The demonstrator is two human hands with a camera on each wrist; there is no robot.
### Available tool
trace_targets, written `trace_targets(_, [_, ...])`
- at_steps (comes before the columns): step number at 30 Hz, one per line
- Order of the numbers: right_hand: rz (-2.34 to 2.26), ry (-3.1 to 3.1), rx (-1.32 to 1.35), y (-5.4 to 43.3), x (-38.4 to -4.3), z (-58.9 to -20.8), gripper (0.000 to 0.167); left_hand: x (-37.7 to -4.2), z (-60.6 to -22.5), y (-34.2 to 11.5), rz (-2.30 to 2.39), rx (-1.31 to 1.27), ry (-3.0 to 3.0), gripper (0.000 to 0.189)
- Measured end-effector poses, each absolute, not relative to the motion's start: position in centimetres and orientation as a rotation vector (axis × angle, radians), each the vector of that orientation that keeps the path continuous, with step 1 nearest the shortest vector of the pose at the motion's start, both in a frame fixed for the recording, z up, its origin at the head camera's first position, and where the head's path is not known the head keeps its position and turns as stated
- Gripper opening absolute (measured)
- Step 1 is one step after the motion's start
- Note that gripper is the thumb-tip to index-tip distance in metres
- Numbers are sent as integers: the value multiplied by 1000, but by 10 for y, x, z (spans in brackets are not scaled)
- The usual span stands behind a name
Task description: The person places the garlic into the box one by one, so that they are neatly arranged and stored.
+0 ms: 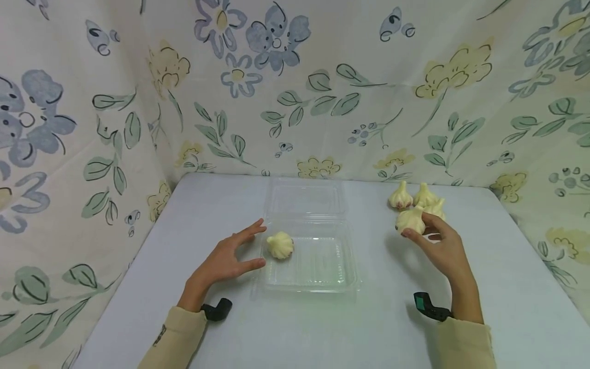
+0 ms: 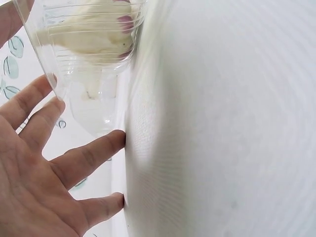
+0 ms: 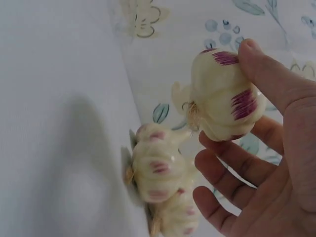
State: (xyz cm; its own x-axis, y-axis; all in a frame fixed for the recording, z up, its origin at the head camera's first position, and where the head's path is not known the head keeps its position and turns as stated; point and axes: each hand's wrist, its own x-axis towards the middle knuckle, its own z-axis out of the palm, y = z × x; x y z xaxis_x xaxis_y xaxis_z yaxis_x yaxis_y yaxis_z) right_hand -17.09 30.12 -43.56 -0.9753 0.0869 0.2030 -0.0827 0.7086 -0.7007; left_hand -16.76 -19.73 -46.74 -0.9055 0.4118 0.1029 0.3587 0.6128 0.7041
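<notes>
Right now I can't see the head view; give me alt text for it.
The right hand holds a garlic bulb above a white table, near three more bulbs. The left hand is beside an open clear plastic box holding one bulb.

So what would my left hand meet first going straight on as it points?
Your left hand would probably meet the box first, at its left rim; whether they already touch is unclear.

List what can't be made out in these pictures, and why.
Head: front piled garlic bulb, partly hidden behind the held bulb and right hand.
Left wrist: boxed bulb, cut off by the top edge.
Left wrist: left hand, cut off by the left edge.
</notes>
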Motion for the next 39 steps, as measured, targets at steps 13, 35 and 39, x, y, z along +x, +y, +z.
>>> trace_targets(13, [1202, -2639, 170, 277, -173, -433, 46, -168, -469, -196, 1168, 668, 2775, 76])
trace_targets(35, [1280, -2602, 395, 223, -171, -425, 57, -169, -467, -195, 1141, 683, 2802, 75])
trace_targets(39, [1313, -2574, 450, 214, -172, -430, 56, -168, -468, -195, 1140, 669, 2799, 75])
